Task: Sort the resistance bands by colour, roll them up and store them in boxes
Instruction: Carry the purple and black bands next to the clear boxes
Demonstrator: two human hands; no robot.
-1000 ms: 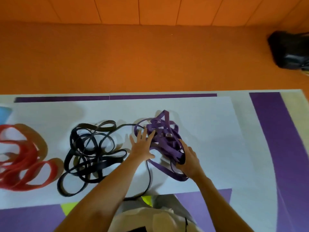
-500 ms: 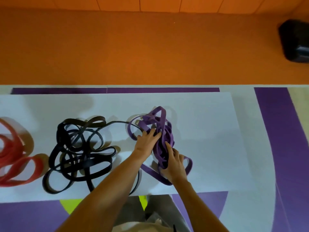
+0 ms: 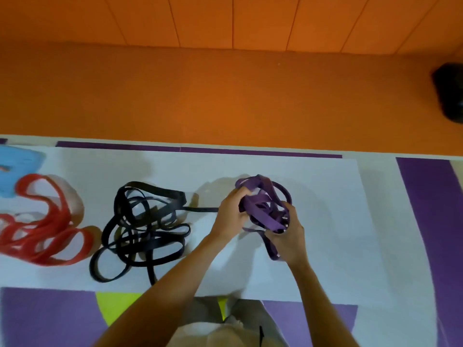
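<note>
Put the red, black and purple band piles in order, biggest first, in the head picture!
Largest: black bands and red bands, too alike to rank; red is cut off at the edge.
Smallest: purple bands.

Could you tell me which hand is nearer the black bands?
Left: the left hand sits beside the black bands; the right hand lies beyond the purple bands.

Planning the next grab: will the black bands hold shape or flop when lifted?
Probably floppy: the black bands lie in loose, sagging loops. Likely to tangle and trail: loops overlap, and one strand runs toward the left hand. The purple bands bunch softly in the right hand too.
</note>
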